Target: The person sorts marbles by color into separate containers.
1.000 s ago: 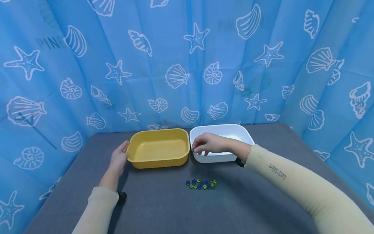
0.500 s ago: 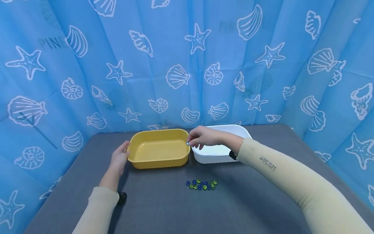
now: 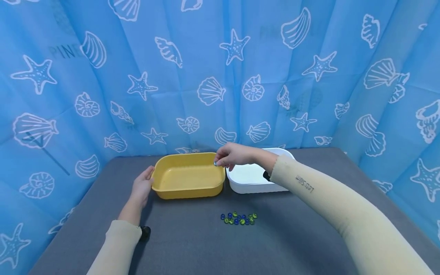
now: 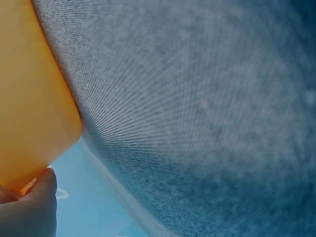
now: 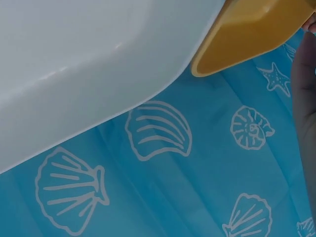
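My left hand [image 3: 141, 188] grips the left end of a yellow plastic basin [image 3: 188, 193]. In the left wrist view its thumb [image 4: 45, 187] lies against the basin's end, and the other fingers are mostly hidden. Above the basin's right rim, my right hand [image 3: 234, 154] pinches a small bluish marble [image 3: 215, 164] between thumb and fingertips. A white basin [image 3: 256, 188] stands close beside the yellow one, partly behind the right forearm. Several blue and yellow-green glass marbles [image 3: 236, 221] lie in a loose cluster on the table in front of the basins.
Grey cloth covers the table [image 3: 192, 244]. A blue curtain [image 3: 220, 76] with white shell and starfish prints hangs just behind the basins and along both sides.
My right hand has moved left with the marble, from over the white basin to over the yellow basin's right end. The left hand has stayed on the yellow basin.
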Demonstrator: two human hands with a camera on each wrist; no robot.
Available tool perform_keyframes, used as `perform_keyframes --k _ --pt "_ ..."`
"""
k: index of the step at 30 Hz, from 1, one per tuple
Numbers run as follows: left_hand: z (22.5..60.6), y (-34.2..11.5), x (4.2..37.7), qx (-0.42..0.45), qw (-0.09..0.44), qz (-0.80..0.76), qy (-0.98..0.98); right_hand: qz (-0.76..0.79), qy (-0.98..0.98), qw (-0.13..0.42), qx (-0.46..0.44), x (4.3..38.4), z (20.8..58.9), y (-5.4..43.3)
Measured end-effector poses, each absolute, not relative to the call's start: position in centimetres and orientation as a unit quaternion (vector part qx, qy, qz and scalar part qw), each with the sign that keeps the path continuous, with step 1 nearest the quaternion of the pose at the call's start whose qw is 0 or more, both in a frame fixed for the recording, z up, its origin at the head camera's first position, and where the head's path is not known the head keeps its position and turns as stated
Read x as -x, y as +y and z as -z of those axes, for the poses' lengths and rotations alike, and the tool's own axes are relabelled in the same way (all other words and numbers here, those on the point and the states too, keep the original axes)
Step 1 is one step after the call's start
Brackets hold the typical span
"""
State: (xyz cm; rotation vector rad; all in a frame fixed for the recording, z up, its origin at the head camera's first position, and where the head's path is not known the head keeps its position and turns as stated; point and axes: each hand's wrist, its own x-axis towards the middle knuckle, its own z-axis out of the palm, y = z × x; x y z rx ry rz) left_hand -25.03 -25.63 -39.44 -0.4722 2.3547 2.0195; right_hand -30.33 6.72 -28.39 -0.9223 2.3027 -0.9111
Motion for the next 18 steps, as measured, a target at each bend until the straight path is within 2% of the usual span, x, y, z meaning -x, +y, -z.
perform_keyframes --k 18 --pt "39.4 -25.7 25.1 0.142 -0.002 -0.639 0.756 0.338 0.825 0.277 0.359 31.9 27.5 3.5"
